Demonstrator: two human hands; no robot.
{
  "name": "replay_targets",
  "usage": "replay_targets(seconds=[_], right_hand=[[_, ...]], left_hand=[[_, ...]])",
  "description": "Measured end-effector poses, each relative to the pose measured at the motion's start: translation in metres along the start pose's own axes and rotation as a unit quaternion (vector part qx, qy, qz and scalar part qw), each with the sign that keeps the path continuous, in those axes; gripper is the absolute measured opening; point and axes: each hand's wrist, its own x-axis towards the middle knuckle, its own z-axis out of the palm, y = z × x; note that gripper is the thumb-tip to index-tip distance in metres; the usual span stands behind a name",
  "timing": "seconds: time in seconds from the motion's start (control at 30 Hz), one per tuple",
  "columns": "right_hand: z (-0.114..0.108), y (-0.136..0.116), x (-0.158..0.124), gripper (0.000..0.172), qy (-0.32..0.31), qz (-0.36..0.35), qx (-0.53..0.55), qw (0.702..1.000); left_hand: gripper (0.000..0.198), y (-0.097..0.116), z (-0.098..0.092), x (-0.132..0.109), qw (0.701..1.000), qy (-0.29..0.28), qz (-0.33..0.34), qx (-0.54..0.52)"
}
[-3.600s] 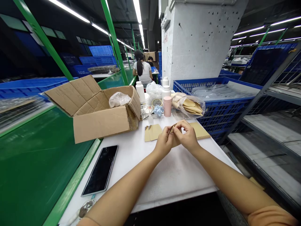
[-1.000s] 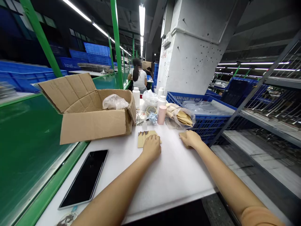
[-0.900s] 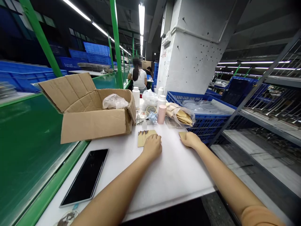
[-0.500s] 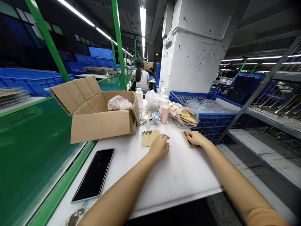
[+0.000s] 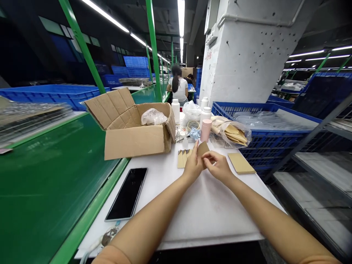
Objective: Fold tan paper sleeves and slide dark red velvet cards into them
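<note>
A small rectangular piece of brown paper (image 5: pixel 202 148) is held upright over the table in front of me. My left hand (image 5: pixel 193 164) grips it from the left side, thumb and fingers closed about its edge. My right hand (image 5: pixel 219 168) pinches the paper's right side with bent fingers, close to my left hand. Beyond my left hand, several overlapping tan paper pieces (image 5: pixel 182 158) lie fanned out, with dark marks along their top ends. To the right of my right hand rests a neat stack of tan paper pieces (image 5: pixel 241 163).
An open cardboard box (image 5: pixel 134 141) stands at the back left, near a phone (image 5: pixel 127 194). Behind my hands are a pink bottle (image 5: pixel 205 130), white bottles, a tape roll (image 5: pixel 193 126) and a bag of tan papers (image 5: pixel 233 132). A blue crate (image 5: pixel 272 137) stands to the right.
My right hand has come left from the stack with a piece of paper. My left hand, earlier empty, now grips that paper too. The camera view has turned slightly left.
</note>
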Motion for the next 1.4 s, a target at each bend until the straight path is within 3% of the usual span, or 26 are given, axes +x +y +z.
replay_targets(seconds=[0.07,0.13,0.33,0.47,0.93,1.07,1.23,1.4], right_hand=[[0.001,0.003,-0.004,0.011,0.079,0.049,0.066,0.994],[0.0,0.002,-0.009,0.01,0.117,0.072,0.104,0.985],[-0.01,-0.011,-0.016,0.009,0.141,0.085,0.139,0.976],[-0.014,-0.013,-0.018,0.009,0.147,0.095,0.149,0.973],[-0.018,-0.013,-0.014,0.005,0.136,0.089,0.157,0.974],[-0.018,-0.012,-0.012,0.006,0.123,0.093,0.185,0.971],[-0.016,-0.004,-0.01,0.007,0.166,0.091,0.067,0.98],[-0.019,-0.005,-0.01,0.009,0.168,0.082,0.005,0.982]], left_hand=[[0.063,0.002,0.004,-0.004,0.997,-0.045,0.042,0.036],[0.064,0.005,0.009,-0.009,0.993,-0.068,0.087,0.049],[0.07,0.01,0.018,-0.013,0.977,-0.097,0.182,0.056],[0.07,0.012,0.017,-0.013,0.97,-0.098,0.21,0.067],[0.067,0.019,0.016,-0.017,0.976,-0.131,0.166,0.043],[0.06,0.018,0.015,-0.019,0.987,-0.128,0.094,0.022],[0.052,0.02,0.017,-0.018,0.991,-0.096,0.077,-0.05],[0.049,0.02,0.019,-0.018,0.991,-0.083,0.08,-0.062]])
